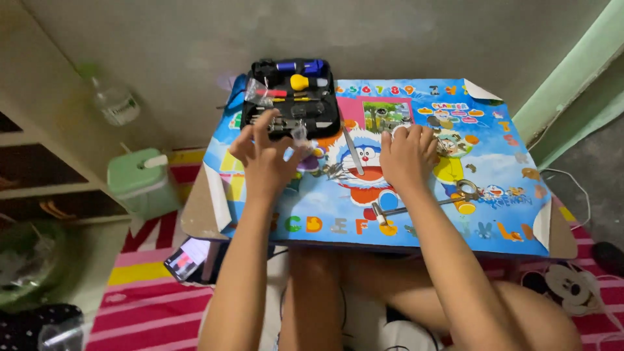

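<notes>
My left hand (265, 156) hovers over the near edge of a black tool kit case (291, 97) and pinches a small clear plastic bag (300, 134). My right hand (408, 154) rests palm down on the colourful cartoon-printed table top (494, 195), fingers curled over something small that I cannot make out. Between the hands lie a thin metal tool (351, 151) and some small metal parts (331, 171). A metal holder tool with a ring end (426, 204) lies just below my right wrist.
The small low table stands over my crossed legs. A green lidded container (139, 181) and a clear plastic bottle (114, 101) sit on the left. A phone (186, 257) lies on the striped mat (149, 299) under the table's left edge. A wall is behind.
</notes>
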